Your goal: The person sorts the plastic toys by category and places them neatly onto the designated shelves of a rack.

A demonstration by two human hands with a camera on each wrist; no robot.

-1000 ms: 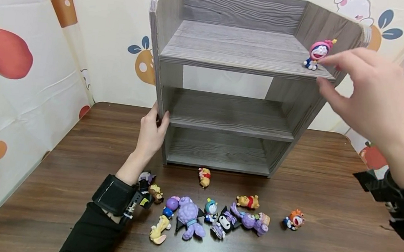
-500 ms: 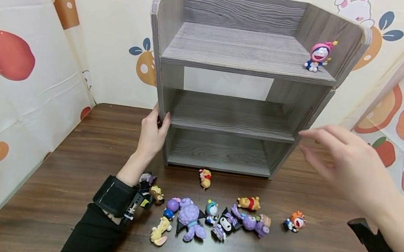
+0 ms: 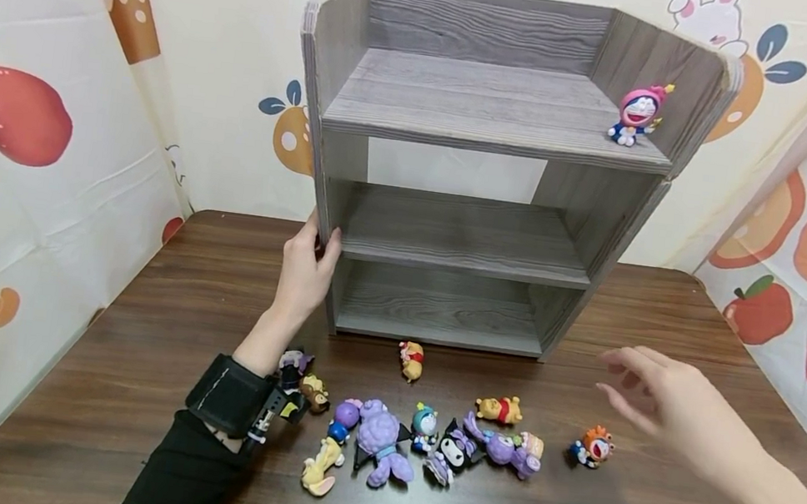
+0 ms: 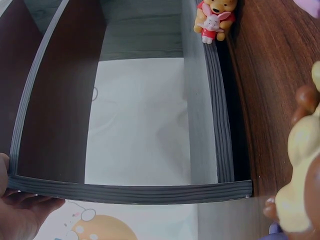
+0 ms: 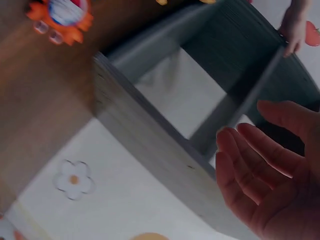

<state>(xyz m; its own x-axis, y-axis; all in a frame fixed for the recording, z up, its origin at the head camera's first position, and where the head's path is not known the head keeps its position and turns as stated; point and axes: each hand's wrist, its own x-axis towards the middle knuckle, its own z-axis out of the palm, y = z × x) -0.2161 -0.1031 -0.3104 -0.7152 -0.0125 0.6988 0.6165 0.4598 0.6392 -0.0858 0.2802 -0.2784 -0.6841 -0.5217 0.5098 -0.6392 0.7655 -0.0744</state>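
Note:
A grey wood-grain shelf unit (image 3: 462, 140) stands on the table, two lower tiers under an open top board. My left hand (image 3: 304, 273) grips its left side panel, thumb at the front edge and fingers behind; the left wrist view shows the same hand (image 4: 27, 215) at the panel. Over the table on the right, my right hand (image 3: 672, 407) holds nothing, its fingers loosely bent. Closest to it lies a toy figure with an orange crab-like hood (image 3: 593, 446). A pink-hooded figure (image 3: 637, 117) sits upright at the top board's right end.
In front of the shelf lie several small figures: a purple bear-like one (image 3: 381, 434), a black-and-white one (image 3: 453, 451), a yellow long-eared one (image 3: 322, 467) and a red-shirted yellow bear (image 3: 500, 409). Another yellow bear (image 3: 411, 361) lies near the shelf's base. Printed sheets hang behind.
My right hand has left the pink-hooded figure on the top board and come down over the table's right side. The left hand has kept its grip on the shelf unit.

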